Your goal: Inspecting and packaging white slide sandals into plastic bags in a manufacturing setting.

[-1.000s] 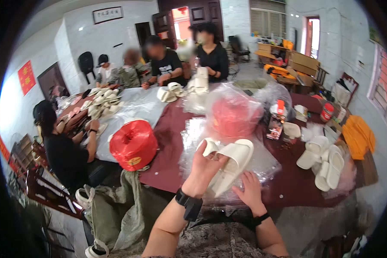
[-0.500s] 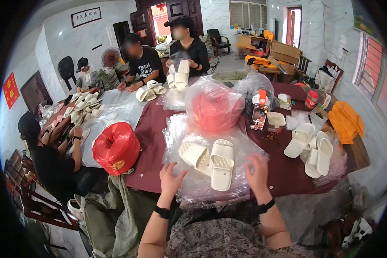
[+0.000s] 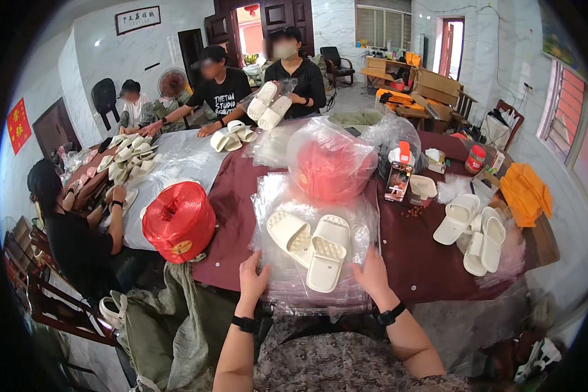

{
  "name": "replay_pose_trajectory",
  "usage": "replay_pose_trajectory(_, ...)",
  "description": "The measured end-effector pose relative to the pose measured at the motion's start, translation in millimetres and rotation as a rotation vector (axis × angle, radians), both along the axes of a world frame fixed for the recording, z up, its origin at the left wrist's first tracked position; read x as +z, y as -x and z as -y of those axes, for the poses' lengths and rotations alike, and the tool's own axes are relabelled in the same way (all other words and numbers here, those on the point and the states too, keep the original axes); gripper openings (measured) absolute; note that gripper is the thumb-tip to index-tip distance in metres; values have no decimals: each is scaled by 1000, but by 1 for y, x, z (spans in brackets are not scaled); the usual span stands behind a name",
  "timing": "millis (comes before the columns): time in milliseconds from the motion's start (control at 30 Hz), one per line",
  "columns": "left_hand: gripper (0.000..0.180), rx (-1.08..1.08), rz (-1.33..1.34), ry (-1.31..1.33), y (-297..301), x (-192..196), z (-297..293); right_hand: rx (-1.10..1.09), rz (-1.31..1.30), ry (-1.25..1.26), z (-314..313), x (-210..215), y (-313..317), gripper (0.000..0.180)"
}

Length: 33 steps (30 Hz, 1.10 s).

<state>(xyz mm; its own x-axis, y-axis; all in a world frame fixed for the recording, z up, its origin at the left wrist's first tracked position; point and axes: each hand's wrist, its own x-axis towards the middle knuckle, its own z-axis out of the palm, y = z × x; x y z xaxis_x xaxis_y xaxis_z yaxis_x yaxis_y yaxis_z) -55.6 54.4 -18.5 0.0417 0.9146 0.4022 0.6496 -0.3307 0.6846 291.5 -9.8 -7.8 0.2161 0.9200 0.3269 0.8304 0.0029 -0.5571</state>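
While cream slides [image 3: 315, 249] sit near the table's [image 3: 415, 261] front edge, left hand [image 3: 253, 274] and right hand [image 3: 372, 273] flank 'em, unclenched.

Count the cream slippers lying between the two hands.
2. The left slipper lies slanted, nearer the left hand; the right slipper lies nearer the right hand, partly covering its neighbour. No others show there.

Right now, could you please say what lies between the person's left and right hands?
In the head view, the near end of a cream slipper lies between the left hand and right hand, on clear plastic sheets.
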Motion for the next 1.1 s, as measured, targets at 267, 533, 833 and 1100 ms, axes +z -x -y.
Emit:
replay_pose_trajectory(267,53,10,-18,-97,-1,-13,3,-251,354,-271,29,71,11,77)
replay_pose_trajectory(533,55,-16,121,48,3,1,1,298,-102,220,11,102,66,40)
replay_pose_trajectory(833,87,12,-176,-37,-58,55,-20,66,74,-32,4,55,74,59)
replay_pose_trajectory(1100,69,149,-91,75,-83,44,-36,-94,-169,123,-8,34,54,88)
